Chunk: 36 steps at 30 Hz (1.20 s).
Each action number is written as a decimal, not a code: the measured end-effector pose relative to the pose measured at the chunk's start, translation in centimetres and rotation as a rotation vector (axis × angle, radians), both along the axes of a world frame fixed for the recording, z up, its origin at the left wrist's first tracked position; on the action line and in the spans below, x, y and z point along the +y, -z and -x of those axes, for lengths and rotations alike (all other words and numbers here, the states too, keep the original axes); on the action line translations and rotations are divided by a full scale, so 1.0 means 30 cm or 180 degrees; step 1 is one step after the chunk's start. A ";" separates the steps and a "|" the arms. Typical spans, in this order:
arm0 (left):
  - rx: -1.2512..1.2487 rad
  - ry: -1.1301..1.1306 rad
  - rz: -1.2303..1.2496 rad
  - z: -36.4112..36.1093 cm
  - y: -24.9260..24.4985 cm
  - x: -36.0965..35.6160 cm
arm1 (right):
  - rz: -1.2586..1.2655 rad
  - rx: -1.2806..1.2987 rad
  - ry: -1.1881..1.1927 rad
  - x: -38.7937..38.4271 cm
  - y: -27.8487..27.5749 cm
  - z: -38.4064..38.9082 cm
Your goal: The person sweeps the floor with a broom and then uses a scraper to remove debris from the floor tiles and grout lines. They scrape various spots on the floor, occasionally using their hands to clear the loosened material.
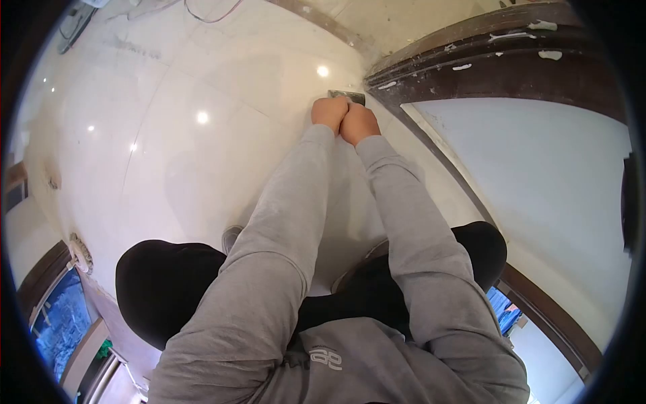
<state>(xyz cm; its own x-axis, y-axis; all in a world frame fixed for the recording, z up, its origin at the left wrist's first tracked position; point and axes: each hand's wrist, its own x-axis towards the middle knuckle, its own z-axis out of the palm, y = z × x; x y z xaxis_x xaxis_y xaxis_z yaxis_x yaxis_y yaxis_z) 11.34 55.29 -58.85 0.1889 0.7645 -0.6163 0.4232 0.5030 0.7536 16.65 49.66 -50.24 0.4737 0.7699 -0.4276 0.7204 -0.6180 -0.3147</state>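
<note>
- The job is appearing part done: the glossy floor tiles (202, 155) are looking clean, while white smears are showing on the dark wooden door frame (484, 60).
- The left hand (330, 112) and right hand (360, 123) are touching, both closed into fists, gripping 1 metal scraper (346, 95).
- The metal scraper is sitting against the tiles, just beside the frame's foot.
</note>
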 end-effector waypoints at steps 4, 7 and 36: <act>-0.0444 -0.0016 0.0517 0.030 0.009 0.065 | 0.0057 0.0052 -0.0103 0.020 0.062 -0.013; 0.0136 0.0459 -0.0366 0.028 -0.018 0.025 | 0.0121 0.0153 0.0303 0.071 -0.001 -0.014; 0.0082 -0.0757 0.0385 -0.021 -0.132 0.057 | -0.0133 0.0306 -0.0268 0.113 0.017 -0.103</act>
<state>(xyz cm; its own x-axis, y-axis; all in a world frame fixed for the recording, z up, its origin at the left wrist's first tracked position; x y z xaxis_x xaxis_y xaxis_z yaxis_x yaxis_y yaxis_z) 11.97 57.00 -54.88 -0.0041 0.7060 -0.7082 0.3006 0.6763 0.6725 19.75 53.06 -50.74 0.3650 0.8233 -0.4347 0.7344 -0.5416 -0.4091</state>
